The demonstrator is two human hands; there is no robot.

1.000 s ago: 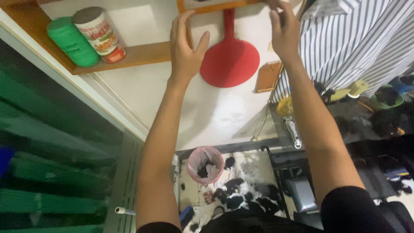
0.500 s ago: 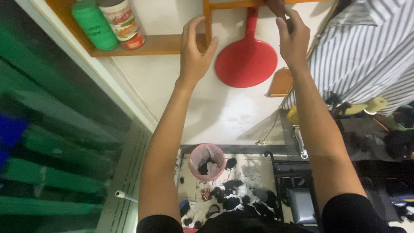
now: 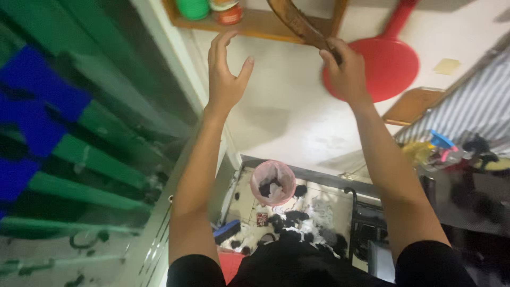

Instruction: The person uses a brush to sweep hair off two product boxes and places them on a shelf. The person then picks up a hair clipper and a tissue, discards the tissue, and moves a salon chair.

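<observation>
A: The right hand is closed around the lower end of a brown wooden piece; the left hand is spread wide, holding nothing.

B: Where is the piece?

A: It slants up and left from the fist, across the front edge of the wooden shelf, beside the red paddle.

B: Handling advice?

A: I'd steady it with the free hand, clear of the green bottle near the shelf's left corner.

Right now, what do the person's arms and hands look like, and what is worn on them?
Both arms are bare from wrist to upper arm, ending in short black sleeves. The left hand and right hand wear no gloves, rings, watch or bands.
</observation>
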